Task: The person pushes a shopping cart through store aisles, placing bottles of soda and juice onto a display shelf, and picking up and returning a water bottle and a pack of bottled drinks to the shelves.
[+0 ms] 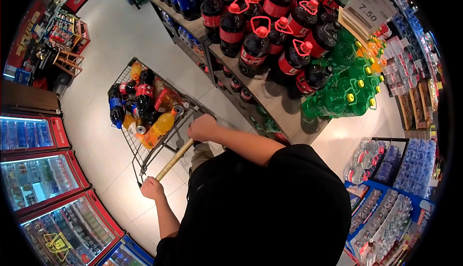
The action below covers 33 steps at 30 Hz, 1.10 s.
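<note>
Both fists are wrapped round the yellowish handle bar (174, 160) of a wire shopping cart (183, 98). My left hand (153, 189) grips the bar's near-left end, and my right hand (203, 128) holds its other end. Inside the basket lie several drink bottles in a jumble: an orange soda bottle (160, 126), a dark cola bottle with a red label (144, 97) and a dark bottle with a blue label (116, 106). Some bottles underneath are partly hidden.
On my right stands a wooden display shelf (272, 90) crowded with cola bottles (254, 49) and green soda bottles (335, 94), under a price sign (369, 7). Red-framed drink coolers (41, 176) line the left. Tiled floor (99, 68) runs ahead between them. Packed water bottles (417, 167) stand at the right.
</note>
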Available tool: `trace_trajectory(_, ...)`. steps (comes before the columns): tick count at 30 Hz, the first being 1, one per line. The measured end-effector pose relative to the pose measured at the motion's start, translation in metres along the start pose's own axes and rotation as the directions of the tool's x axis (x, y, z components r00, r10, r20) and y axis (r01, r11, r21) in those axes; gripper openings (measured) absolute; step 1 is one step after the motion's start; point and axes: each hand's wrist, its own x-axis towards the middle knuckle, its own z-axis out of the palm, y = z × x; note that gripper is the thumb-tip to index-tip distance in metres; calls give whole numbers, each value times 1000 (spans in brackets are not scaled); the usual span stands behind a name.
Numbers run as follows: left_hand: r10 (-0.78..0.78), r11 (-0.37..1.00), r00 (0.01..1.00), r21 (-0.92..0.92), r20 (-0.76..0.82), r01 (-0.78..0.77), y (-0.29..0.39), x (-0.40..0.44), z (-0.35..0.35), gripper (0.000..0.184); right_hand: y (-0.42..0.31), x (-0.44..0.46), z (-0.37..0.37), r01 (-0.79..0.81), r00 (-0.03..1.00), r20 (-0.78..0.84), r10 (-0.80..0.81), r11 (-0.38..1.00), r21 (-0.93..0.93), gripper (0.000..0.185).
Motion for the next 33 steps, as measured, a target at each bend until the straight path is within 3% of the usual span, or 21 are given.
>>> trace_trajectory(2, 10, 999, 997, 34, 80, -13, -1, -16, -10, 45, 2, -27, -5, 36, 999, -24, -35, 999, 32, 43)
trace_trajectory(5, -139, 990, 944, 40, 298, 133, 22, -28, -50, 45, 4, -59, -10, 23, 999, 27, -24, 999, 42, 43)
trace_trajectory(6, -237, 966, 858, 13, 455, 260, 24, -36, -49, 46, -2, -66, 7, 22, 1000, -15, -22, 1000, 2, 41)
trace_trajectory(8, -221, 932, 733, -81, 644, 352, 18, -36, -52, 43, -1, -75, 18, -79, 989, 122, 80, 997, -11, 27)
trace_trajectory(9, -216, 883, 718, -181, 662, 433, 15, -35, -46, 38, 0, -85, 15, 21, 990, 139, -11, 997, -74, 33)
trace_trajectory(10, -223, 849, 739, -246, 635, 468, 53, -8, -82, 35, -2, -92, 8, -16, 985, 173, 18, 1000, -15, 41)
trace_trajectory(11, -150, 802, 786, -392, 600, 452, 56, 2, -68, 33, -3, -92, 20, -146, 977, 164, 139, 989, 33, 49)
trace_trajectory(13, -142, 700, 779, -494, 610, 515, 86, 43, -62, 47, -3, -106, 32, -115, 993, 24, 115, 993, -8, 52)
trace_trajectory(15, -74, 714, 885, -595, 459, 368, 107, 77, -29, 63, -3, -115, 32, -127, 992, 1, 128, 991, -52, 53)
trace_trajectory(17, -38, 752, 898, -580, 438, 314, 123, 106, 9, 81, -9, -125, 32, -160, 987, -2, 160, 986, -38, 53)
trace_trajectory(20, -50, 795, 836, -485, 546, 364, 150, 129, 55, 95, -4, -127, 46, -183, 983, 2, 183, 981, -63, 52)
trace_trajectory(23, -41, 744, 654, -414, 755, 525, 164, 142, 63, 101, -10, -139, 46, -190, 982, -20, 189, 979, -76, 52)
trace_trajectory(24, -39, 751, 682, -429, 730, 502, 162, 134, 78, 93, -11, -138, 45, -192, 981, -33, 190, 978, -79, 53)
trace_trajectory(28, -28, 802, 626, -357, 779, 479, 155, 129, 102, 80, -10, -139, 46, -209, 978, -19, 208, 971, -113, 52)
trace_trajectory(31, 60, 825, 584, -369, 810, 427, 152, 144, 90, 81, -13, -141, 46, -221, 975, -26, 220, 967, -127, 52)
trace_trajectory(33, 50, 854, 607, -349, 793, 386, 154, 154, 70, 80, -10, -139, 51, -218, 976, -52, 213, 968, -122, 51)
